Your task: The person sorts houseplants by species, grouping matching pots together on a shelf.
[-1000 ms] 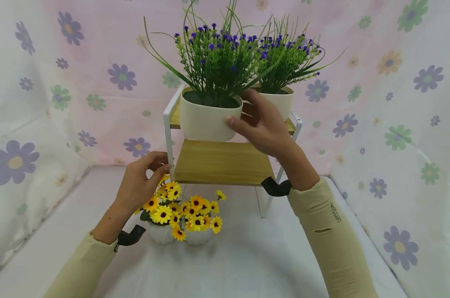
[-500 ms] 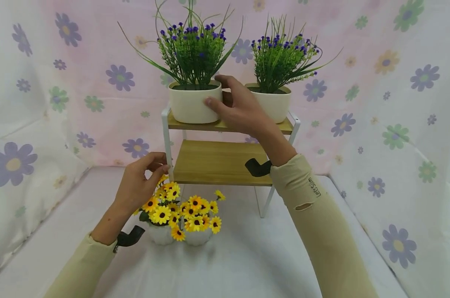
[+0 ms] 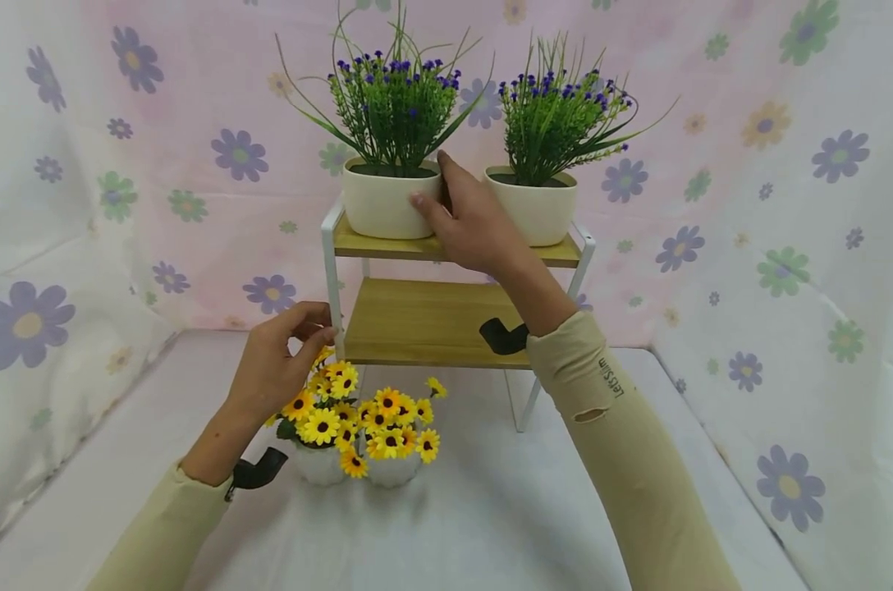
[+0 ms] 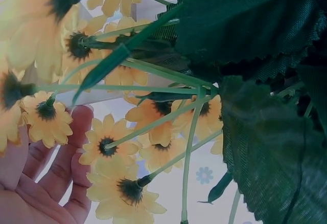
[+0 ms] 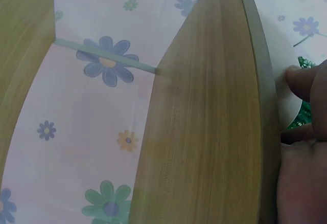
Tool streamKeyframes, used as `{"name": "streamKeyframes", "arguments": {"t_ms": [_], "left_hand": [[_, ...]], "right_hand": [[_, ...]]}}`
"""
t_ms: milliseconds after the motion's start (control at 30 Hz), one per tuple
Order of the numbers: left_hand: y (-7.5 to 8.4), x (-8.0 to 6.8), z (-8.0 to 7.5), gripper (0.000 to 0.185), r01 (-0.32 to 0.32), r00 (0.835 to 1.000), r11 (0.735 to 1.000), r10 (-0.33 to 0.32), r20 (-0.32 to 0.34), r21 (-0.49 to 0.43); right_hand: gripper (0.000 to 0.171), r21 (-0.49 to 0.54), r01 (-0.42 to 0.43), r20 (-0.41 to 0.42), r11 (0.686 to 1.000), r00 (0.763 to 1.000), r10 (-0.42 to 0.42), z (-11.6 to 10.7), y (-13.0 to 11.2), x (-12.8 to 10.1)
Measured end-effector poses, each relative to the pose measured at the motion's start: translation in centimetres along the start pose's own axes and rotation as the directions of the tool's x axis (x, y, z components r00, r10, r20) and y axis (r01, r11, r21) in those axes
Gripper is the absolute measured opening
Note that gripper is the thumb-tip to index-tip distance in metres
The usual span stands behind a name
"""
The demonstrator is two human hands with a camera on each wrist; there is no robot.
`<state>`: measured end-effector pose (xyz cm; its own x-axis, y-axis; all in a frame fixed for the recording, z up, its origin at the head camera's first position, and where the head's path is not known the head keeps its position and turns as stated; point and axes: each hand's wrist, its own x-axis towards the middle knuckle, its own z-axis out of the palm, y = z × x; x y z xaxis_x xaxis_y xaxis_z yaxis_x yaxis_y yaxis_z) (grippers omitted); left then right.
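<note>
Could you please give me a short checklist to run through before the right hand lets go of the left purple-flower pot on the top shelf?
1. Left purple-flower pot sits on the top shelf: ok, and it looks upright.
2. Right hand grips the pot, thumb in front, fingers at the rim: ok.
3. Gap to the right purple-flower pot: ok, the two stand apart.
4. Left hand steadies the white frame post: ok, fingers curled at it.
5. Pot fully clear of the shelf's back edge: cannot tell, hidden.
6. Yellow flowers below the rack, out of the way: ok.
</note>
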<state>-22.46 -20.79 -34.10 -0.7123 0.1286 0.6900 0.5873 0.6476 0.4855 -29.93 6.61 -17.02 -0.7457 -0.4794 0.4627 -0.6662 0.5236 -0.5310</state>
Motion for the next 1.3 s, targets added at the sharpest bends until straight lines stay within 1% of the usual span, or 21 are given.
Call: {"name": "streamKeyframes", "arguments": {"t_ms": [167, 267, 400, 533, 700, 767, 833, 967, 1033, 1067, 1200, 1300], "left_hand": [[-0.3, -0.1, 0.0, 0.023, 0.000, 1.000, 1.000, 0.000, -0.003, -0.014], [-0.5, -0.1, 0.0, 0.024, 0.001, 1.000, 1.000, -0.001, -0.001, -0.020], [-0.5, -0.1, -0.1, 0.024, 0.000, 1.000, 1.000, 0.000, 0.001, -0.015], [-0.4, 0.0, 0.0, 0.024, -0.004, 1.000, 1.000, 0.004, 0.001, -0.015], [-0.3, 0.0, 0.0, 0.023, -0.002, 1.000, 1.000, 0.002, 0.003, -0.018], [-0.3, -0.1, 0.0, 0.023, -0.002, 1.000, 1.000, 0.002, 0.002, -0.017], [-0.4, -0.1, 0.0, 0.023, -0.001, 1.000, 1.000, 0.001, 0.003, -0.014], [-0.4, 0.0, 0.0, 0.023, 0.001, 1.000, 1.000, -0.001, 0.007, -0.024], [-0.4, 0.0, 0.1, 0.023, 0.001, 1.000, 1.000, -0.001, 0.007, -0.030], [-0.4, 0.0, 0.1, 0.023, 0.001, 1.000, 1.000, -0.001, 0.007, -0.031], [-0.4, 0.0, 0.0, 0.023, 0.005, 1.000, 1.000, -0.005, 0.007, -0.025], [-0.3, -0.1, 0.0, 0.024, 0.006, 1.000, 1.000, -0.006, 0.005, -0.019]], "right_hand": [[0.071, -0.103, 0.059, -0.069, 0.993, 0.995, -0.066, 0.6, -0.3, -0.6], [0.076, -0.129, 0.043, -0.094, 0.991, 0.994, -0.055, 0.8, -0.6, -1.4], [0.080, -0.113, 0.048, -0.108, 0.993, 0.992, -0.060, 1.1, -0.8, -3.0], [0.081, -0.080, 0.090, -0.126, 0.993, 0.987, -0.100, 1.3, -0.5, -5.0], [0.080, -0.057, 0.131, -0.169, 0.990, 0.976, -0.139, 1.6, 0.2, -7.0], [0.079, -0.044, 0.174, -0.197, 0.984, 0.964, -0.179, 1.8, 0.6, -7.7], [0.077, -0.040, 0.229, -0.227, 0.973, 0.946, -0.232, 2.1, 1.1, -8.5], [0.069, -0.036, 0.359, -0.284, 0.933, 0.891, -0.354, 2.8, 2.1, -10.3], [0.065, -0.021, 0.410, -0.301, 0.912, 0.867, -0.397, 3.2, 2.5, -11.2], [0.064, -0.008, 0.428, -0.307, 0.904, 0.859, -0.410, 3.4, 2.7, -11.6], [0.057, 0.013, 0.466, -0.319, 0.884, 0.840, -0.439, 4.5, 3.9, -13.3], [0.051, 0.039, 0.481, -0.315, 0.876, 0.838, -0.446, 5.5, 5.1, -14.2]]}}
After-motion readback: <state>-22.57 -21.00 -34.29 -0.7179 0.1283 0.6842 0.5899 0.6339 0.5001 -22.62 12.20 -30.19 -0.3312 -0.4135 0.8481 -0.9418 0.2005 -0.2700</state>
